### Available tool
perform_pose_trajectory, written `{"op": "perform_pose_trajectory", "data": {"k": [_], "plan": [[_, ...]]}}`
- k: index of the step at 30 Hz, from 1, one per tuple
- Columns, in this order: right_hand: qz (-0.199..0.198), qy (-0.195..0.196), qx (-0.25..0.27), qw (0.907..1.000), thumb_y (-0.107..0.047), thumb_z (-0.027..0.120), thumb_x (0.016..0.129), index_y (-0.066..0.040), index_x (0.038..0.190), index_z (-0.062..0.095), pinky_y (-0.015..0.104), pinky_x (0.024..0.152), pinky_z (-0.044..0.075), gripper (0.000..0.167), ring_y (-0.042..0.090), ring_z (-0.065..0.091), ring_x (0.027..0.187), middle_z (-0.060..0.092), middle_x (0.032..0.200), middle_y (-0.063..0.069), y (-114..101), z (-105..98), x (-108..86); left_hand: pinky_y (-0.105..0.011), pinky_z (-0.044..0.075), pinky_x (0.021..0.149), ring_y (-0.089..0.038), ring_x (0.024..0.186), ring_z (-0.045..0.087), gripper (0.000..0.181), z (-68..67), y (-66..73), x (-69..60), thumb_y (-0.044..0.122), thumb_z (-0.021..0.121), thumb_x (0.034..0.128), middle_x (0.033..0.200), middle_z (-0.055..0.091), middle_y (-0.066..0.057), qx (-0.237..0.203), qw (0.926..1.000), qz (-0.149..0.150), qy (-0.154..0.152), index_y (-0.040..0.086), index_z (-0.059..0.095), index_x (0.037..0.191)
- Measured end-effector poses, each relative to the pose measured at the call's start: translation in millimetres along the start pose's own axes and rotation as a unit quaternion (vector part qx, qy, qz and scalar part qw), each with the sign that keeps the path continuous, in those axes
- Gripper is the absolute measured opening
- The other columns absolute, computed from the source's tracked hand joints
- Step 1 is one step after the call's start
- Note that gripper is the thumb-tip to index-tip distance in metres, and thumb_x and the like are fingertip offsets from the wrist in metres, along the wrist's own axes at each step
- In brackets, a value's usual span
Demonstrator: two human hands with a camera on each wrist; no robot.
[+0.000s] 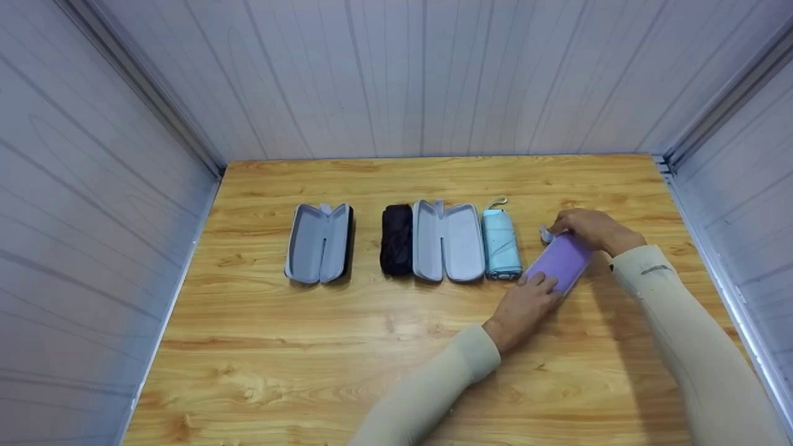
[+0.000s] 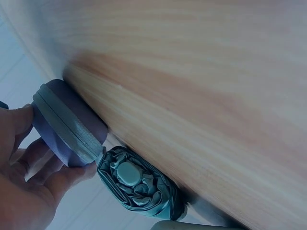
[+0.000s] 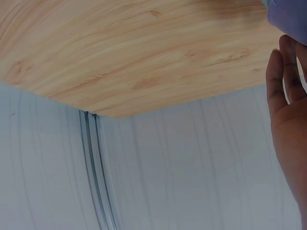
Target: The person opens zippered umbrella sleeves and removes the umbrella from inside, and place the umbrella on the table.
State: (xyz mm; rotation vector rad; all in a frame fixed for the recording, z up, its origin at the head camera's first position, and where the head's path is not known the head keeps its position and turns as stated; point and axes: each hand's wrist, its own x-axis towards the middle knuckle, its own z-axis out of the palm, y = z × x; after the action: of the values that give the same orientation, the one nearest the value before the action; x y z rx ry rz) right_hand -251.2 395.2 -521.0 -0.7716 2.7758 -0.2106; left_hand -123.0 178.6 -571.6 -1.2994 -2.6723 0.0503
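On the right side of the table lies a purple zip case (image 1: 562, 260), closed and slanted. My left hand (image 1: 523, 306) holds its near end; in the left wrist view the thumb and fingers of that hand (image 2: 29, 177) curl about the case (image 2: 67, 124), whose grey zip band faces the camera. At the far end, beside a small grey strap (image 1: 546, 235), my right hand (image 1: 591, 228) grips the case with bent fingers. The right wrist view cuts off most of this hand (image 3: 292, 105), so the fingertips are partly hidden.
A light blue folded umbrella (image 1: 502, 244) lies just left of the purple case. Left of it stand an open grey-lined case (image 1: 464, 244), a black folded bundle (image 1: 396, 240) and another open grey-lined case (image 1: 305, 248). Pale panel walls (image 1: 396, 80) enclose the wooden table (image 1: 279, 365).
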Motion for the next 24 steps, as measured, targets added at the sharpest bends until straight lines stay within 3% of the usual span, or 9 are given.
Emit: {"op": "perform_pose_trajectory", "data": {"k": [7, 13, 20, 24], "plan": [[-0.015, -0.016, 0.002, 0.9998, 0.014, 0.068, 0.092, -0.006, 0.108, 0.083, 0.058, 0.087, 0.058, 0.030, 0.039, 0.070, 0.100, 0.074, 0.107, 0.016, -1.7, -2.5, 2.4, -0.032, 0.050, 0.109, -0.011, 0.128, 0.054, 0.033, -0.2, -1.0, -1.7, 0.017, 0.062, 0.1058, 0.132, 0.061, 0.009, -0.002, 1.0000, -0.001, 0.005, 0.029, 0.070, 0.135], [-0.010, -0.037, -0.058, 0.9976, 0.012, 0.067, 0.094, -0.008, 0.109, 0.084, 0.050, 0.075, 0.059, 0.030, 0.031, 0.070, 0.089, 0.073, 0.099, 0.013, -8.5, -6.9, 5.4, -0.031, 0.050, 0.110, -0.011, 0.128, 0.053, 0.033, 0.6, -1.7, -2.4, 0.018, 0.063, 0.1056, 0.136, 0.060, 0.009, -0.009, 0.9999, -0.004, 0.005, 0.029, 0.069, 0.136], [-0.038, -0.043, -0.108, 0.9925, 0.008, 0.067, 0.095, -0.011, 0.082, 0.077, 0.039, 0.062, 0.048, 0.025, 0.021, 0.055, 0.072, 0.069, 0.086, 0.007, -12.6, -10.2, 9.9, -0.031, 0.050, 0.109, -0.011, 0.126, 0.055, 0.028, 0.9, -1.4, -3.9, 0.018, 0.061, 0.1068, 0.132, 0.061, 0.008, -0.016, 0.9998, 0.001, 0.014, 0.029, 0.072, 0.130], [-0.034, -0.065, -0.090, 0.9932, 0.009, 0.067, 0.095, -0.011, 0.083, 0.078, 0.037, 0.061, 0.046, 0.025, 0.019, 0.050, 0.071, 0.068, 0.081, 0.005, -14.2, -14.8, 10.7, -0.032, 0.050, 0.110, -0.012, 0.127, 0.055, 0.029, 0.3, -1.9, -4.2, 0.018, 0.061, 0.1069, 0.131, 0.061, 0.008, -0.019, 0.9997, 0.005, 0.016, 0.029, 0.072, 0.131]]}}
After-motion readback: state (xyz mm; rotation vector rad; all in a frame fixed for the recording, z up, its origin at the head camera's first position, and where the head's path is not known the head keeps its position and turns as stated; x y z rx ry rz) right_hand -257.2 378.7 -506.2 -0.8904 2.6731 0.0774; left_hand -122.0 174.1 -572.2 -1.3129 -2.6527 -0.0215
